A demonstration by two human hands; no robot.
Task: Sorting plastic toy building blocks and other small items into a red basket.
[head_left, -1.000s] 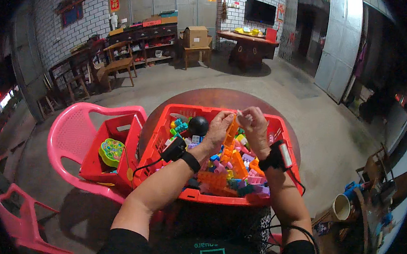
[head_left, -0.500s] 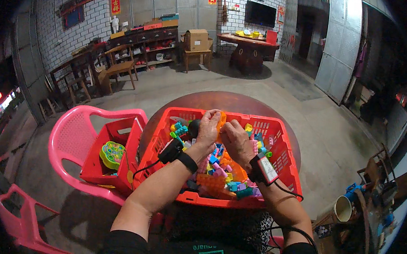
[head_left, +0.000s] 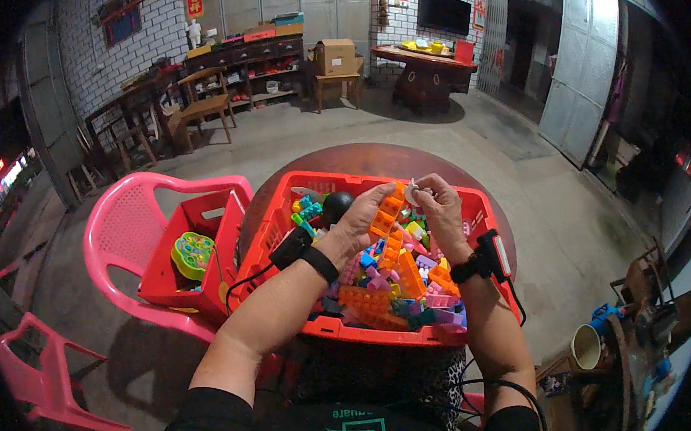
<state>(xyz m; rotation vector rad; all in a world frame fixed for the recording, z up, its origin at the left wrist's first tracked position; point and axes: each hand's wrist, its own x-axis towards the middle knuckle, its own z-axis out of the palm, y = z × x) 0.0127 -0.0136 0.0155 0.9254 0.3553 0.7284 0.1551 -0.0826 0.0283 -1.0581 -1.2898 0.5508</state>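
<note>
My left hand [head_left: 357, 220] grips an orange toy building block piece [head_left: 387, 210], studded and elongated, tilted above the far half of a red plastic basket [head_left: 385, 335]. Close beside its upper end, my right hand [head_left: 444, 213] pinches a small whitish piece [head_left: 411, 190]; its exact kind is too small to tell. Below both hands the basket holds many loose building blocks in orange, pink, purple, blue, yellow and green. A black ball [head_left: 336, 208] lies in the basket next to my left hand. Both wrists wear black straps with small boxes and cables.
The basket stands on a round brown table [head_left: 382, 155]. To the left, a pink plastic chair [head_left: 125, 216] carries a red box [head_left: 168, 261] with a green toy [head_left: 192, 254] inside. Another pink chair [head_left: 42, 370] is at lower left. Wooden furniture and a beige bucket [head_left: 586, 347] stand at right.
My right hand has moved right, away from my left, and now shows a whitish piece in its fingertips. More of the orange block piece is visible in my left hand.
</note>
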